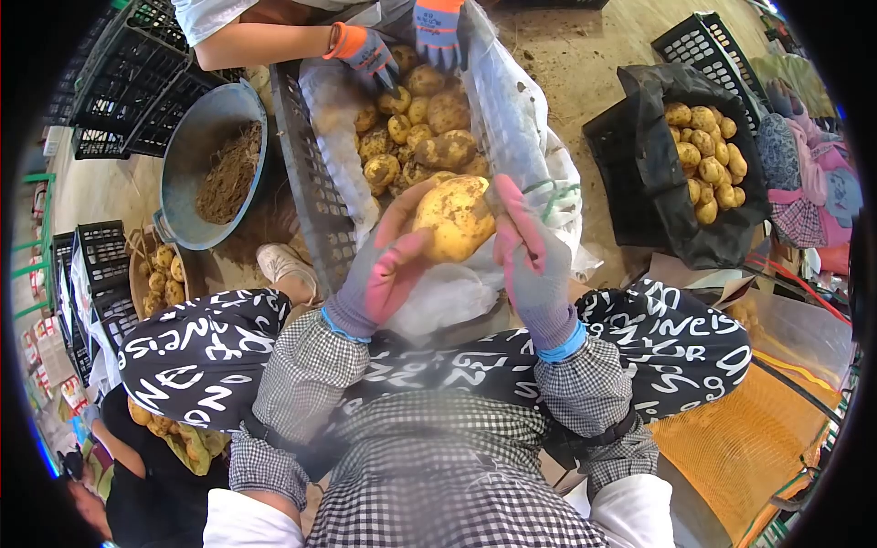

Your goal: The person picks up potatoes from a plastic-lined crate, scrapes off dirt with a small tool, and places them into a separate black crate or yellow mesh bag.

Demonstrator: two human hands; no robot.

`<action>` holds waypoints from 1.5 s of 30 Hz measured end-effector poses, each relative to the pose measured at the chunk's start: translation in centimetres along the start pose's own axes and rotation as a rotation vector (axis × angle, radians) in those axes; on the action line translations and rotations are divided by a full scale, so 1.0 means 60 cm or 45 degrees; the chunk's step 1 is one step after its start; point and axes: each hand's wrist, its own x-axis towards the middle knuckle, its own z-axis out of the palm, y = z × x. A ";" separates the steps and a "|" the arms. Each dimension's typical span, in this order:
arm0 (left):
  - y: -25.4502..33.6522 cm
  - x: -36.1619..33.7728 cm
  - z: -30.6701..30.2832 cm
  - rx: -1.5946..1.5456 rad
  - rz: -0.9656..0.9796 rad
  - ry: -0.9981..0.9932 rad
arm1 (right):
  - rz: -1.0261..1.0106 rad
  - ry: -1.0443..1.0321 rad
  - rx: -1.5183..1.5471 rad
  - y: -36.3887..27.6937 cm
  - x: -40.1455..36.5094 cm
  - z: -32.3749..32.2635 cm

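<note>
My left hand (382, 267), in a grey and pink glove, grips a large yellow potato (454, 222) with patches of soil on it. Beside the potato's right side is my gloved right hand (539, 267), fingers pinched together around a small dark flat piece (496, 197) that I cannot identify. Both hands are over the near end of a black plastic crate (315, 173) lined with white plastic sheeting (516, 110). Several soil-covered potatoes (422, 111) lie inside it.
Opposite me, another person's two gloved hands (367, 57) reach into the crate. At left stands a blue-grey tub (174, 196) holding soil. A black-lined container (630, 183) of cleaner potatoes is at right. Black crates (128, 68) are stacked at upper left.
</note>
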 end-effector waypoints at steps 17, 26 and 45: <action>-0.006 0.010 0.039 1.071 0.298 0.097 | 0.207 0.148 0.268 0.020 0.004 -0.006; -0.009 0.014 0.014 1.274 0.259 0.065 | 0.119 -0.109 -0.369 -0.025 0.026 -0.017; -0.049 0.012 -0.050 0.841 0.022 0.072 | 0.558 -0.217 0.254 -0.033 0.015 0.012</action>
